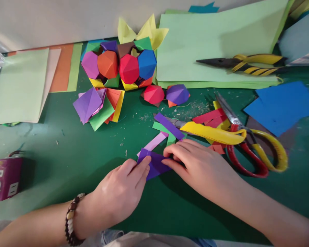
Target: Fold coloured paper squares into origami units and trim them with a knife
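A piece of purple paper (157, 165) with a crease near its left side lies on the green tabletop between my hands. My left hand (121, 192) has its fingers pressed together on the paper's left part. At the paper's right end, my right hand (193, 159) pinches the edge between thumb and curled fingers. Just beyond are a pink paper strip (154, 142), a purple strip (170, 125) and green strips (160, 127). A yellow-handled utility knife (213, 133) lies beyond my right hand, its blade partly under the purple strip.
Scissors (244, 137) lie at right, near blue paper (285, 106). Pliers (242, 64) rest on green sheets (190, 41). Several faceted paper shapes (129, 68) and folded papers (89, 104) sit at the back. A purple box (6, 178) stands left, before stacked sheets (20, 85).
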### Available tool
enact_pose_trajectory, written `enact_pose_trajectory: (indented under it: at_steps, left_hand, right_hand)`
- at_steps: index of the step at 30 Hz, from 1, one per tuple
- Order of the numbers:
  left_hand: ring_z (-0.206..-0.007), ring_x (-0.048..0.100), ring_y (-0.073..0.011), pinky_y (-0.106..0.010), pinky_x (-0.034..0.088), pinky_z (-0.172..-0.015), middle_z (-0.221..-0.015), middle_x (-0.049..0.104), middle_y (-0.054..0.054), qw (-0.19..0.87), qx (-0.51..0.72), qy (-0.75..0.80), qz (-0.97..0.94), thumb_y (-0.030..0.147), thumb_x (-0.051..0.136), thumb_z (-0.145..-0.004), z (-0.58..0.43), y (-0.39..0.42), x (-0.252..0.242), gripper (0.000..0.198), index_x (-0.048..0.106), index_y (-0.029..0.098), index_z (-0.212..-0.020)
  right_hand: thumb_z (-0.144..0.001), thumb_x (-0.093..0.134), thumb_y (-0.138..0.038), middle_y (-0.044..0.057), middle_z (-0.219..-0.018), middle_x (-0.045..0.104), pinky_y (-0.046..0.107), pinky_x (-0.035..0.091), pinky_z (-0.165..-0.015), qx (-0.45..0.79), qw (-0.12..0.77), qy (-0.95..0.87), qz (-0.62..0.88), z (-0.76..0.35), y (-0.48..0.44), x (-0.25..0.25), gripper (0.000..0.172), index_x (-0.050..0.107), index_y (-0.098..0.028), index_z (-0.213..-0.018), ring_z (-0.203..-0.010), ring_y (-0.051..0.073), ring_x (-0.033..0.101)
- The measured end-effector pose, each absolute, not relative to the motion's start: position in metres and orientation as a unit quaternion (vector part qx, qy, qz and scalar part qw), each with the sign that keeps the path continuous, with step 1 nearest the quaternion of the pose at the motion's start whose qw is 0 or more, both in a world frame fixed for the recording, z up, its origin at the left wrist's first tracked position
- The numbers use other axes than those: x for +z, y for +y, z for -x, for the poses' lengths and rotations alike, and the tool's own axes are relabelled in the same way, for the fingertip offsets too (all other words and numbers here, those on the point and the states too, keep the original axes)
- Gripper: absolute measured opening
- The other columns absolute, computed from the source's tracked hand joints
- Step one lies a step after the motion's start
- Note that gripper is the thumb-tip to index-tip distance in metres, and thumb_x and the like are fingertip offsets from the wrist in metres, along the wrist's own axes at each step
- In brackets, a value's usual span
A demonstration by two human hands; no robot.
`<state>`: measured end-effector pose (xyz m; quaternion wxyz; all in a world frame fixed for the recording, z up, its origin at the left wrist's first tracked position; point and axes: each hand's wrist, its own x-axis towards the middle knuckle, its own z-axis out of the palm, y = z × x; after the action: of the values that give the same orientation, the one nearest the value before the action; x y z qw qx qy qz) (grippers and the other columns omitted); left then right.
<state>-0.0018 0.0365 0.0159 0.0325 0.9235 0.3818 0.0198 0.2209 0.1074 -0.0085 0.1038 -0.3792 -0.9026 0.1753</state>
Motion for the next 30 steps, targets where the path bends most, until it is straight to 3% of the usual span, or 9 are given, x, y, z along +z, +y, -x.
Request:
enact_pose_trajectory:
  at_steps: [4,9,15,18,22,30]
  left_hand:
    - [-0.088,0.064,-0.0197,-0.031,0.059,-0.073,-0.133,0.062,-0.017,0.028,0.006,0.378,-0.925,0.005,0.034,-0.094,0.004,0.036,0.017,0.040,0.061,0.003,-0.124]
    - [-0.096,0.064,-0.0215,-0.035,0.058,-0.079,-0.137,0.058,-0.018,0.057,-0.012,0.381,-0.923,0.004,0.034,-0.093,0.005,0.035,0.015,0.041,0.060,0.003,-0.124]
    - [-0.101,0.065,-0.0219,-0.036,0.058,-0.081,-0.136,0.059,-0.017,0.091,-0.003,0.387,-0.918,0.002,0.036,-0.089,0.006,0.036,0.011,0.039,0.063,0.007,-0.117]
    - [-0.099,0.065,-0.0216,-0.035,0.059,-0.078,-0.137,0.058,-0.017,0.072,-0.016,0.383,-0.921,0.001,0.033,-0.089,0.006,0.035,0.010,0.043,0.060,0.005,-0.123]
    - [-0.099,0.065,-0.0210,-0.033,0.059,-0.077,-0.138,0.058,-0.016,0.043,-0.033,0.379,-0.924,0.000,0.033,-0.089,0.006,0.033,0.010,0.047,0.056,0.004,-0.129]
    - [-0.093,0.066,-0.0207,-0.029,0.058,-0.068,-0.134,0.062,-0.015,0.022,-0.003,0.383,-0.923,-0.001,0.031,-0.090,0.005,0.034,0.013,0.047,0.061,0.004,-0.125]
  right_hand:
    - [-0.096,0.053,-0.031,0.002,-0.077,0.067,0.030,0.047,-0.060,0.175,0.107,-0.906,0.371,-0.226,0.110,0.003,0.015,0.060,-0.021,-0.088,-0.074,0.019,0.064]
    - [-0.097,0.047,-0.024,0.007,-0.099,0.074,0.035,0.055,-0.077,0.156,0.153,-0.898,0.382,-0.235,0.081,0.029,0.014,0.059,-0.021,-0.104,-0.089,0.021,0.069]
    - [-0.093,0.041,-0.011,0.006,-0.119,0.071,0.023,0.058,-0.064,0.309,0.162,-0.832,0.432,-0.227,0.034,0.014,0.020,0.053,-0.024,-0.102,-0.087,0.014,0.073]
    - [-0.093,0.043,-0.014,0.008,-0.121,0.070,0.020,0.054,-0.050,0.347,0.167,-0.795,0.469,-0.226,0.030,0.005,0.016,0.053,-0.025,-0.099,-0.068,0.012,0.071]
    - [-0.093,0.046,-0.020,0.007,-0.117,0.072,0.021,0.051,-0.046,0.395,0.161,-0.745,0.513,-0.228,0.032,0.003,0.009,0.054,-0.025,-0.091,-0.045,0.008,0.058]
    - [-0.095,0.049,-0.035,0.008,-0.114,0.073,0.023,0.048,-0.045,0.449,0.175,-0.646,0.592,-0.234,0.028,0.002,0.015,0.058,-0.024,-0.089,-0.048,0.009,0.054]
